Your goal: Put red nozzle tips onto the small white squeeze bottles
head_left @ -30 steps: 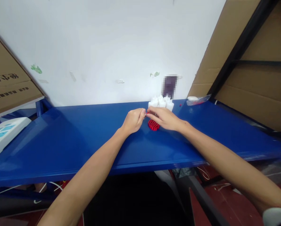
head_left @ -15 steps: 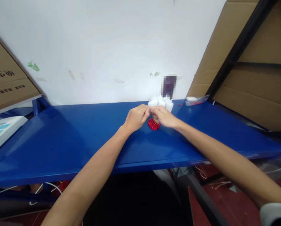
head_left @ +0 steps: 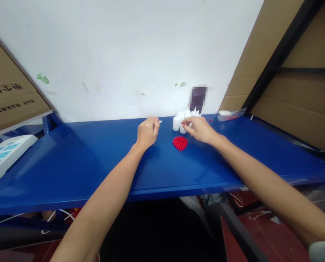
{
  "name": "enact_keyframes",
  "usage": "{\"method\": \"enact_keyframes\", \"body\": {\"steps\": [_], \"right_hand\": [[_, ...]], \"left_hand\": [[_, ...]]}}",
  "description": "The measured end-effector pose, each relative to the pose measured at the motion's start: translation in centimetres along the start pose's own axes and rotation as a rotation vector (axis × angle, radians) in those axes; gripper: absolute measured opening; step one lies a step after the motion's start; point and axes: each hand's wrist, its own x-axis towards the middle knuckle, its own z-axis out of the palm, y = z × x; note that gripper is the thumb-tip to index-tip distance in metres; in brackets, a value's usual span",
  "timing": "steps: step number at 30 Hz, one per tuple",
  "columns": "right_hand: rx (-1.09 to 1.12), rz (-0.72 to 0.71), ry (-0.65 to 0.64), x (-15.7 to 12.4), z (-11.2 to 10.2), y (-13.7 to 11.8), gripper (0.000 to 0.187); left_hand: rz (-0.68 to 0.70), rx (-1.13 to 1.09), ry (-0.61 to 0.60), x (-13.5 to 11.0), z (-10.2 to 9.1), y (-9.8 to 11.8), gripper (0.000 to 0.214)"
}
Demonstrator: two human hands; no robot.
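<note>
My left hand point(head_left: 147, 133) is closed, with a small white nozzle-like tip point(head_left: 160, 122) poking out past the thumb; the rest of that piece is hidden in my fist. Apart from it, my right hand point(head_left: 199, 129) pinches a small red cap point(head_left: 183, 124) between thumb and fingertips. Directly behind the right hand stand several white squeeze bottles point(head_left: 176, 123), upright, some with pointed tips, partly covered by the hand. In front of them, a round cluster of small red caps point(head_left: 180, 143) lies on the blue table point(head_left: 102, 160).
A clear plastic bag point(head_left: 232, 115) holding something red lies at the back right, by a white round object point(head_left: 224, 112). One loose red piece point(head_left: 210, 120) is near it. At left are a white device with blue panels point(head_left: 7, 156) and a cardboard box point(head_left: 12, 91).
My hands, together before, have drawn apart: the left moved left with the white piece, the right moved slightly right. The red cap and white tip now show. The view shifted slightly.
</note>
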Motion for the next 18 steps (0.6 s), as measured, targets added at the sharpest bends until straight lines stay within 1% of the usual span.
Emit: {"method": "enact_keyframes", "body": {"steps": [5,7,13,18], "right_hand": [[-0.165,-0.07,-0.204,0.1,-0.2,0.6,0.026],[-0.241,-0.075,-0.255,0.0,-0.2,0.7,0.027],[-0.37,-0.093,-0.325,-0.2,0.2,0.7,0.027],[-0.412,-0.132,-0.332,0.0,0.9,0.8,0.033]], "left_hand": [[-0.026,-0.046,0.016,0.1,0.1,0.0,0.044],[-0.035,-0.052,0.021,0.1,0.0,-0.1,0.045],[-0.025,-0.069,0.022,0.0,0.0,0.0,0.047],[-0.018,-0.087,0.027,0.1,0.0,0.2,0.045]]}}
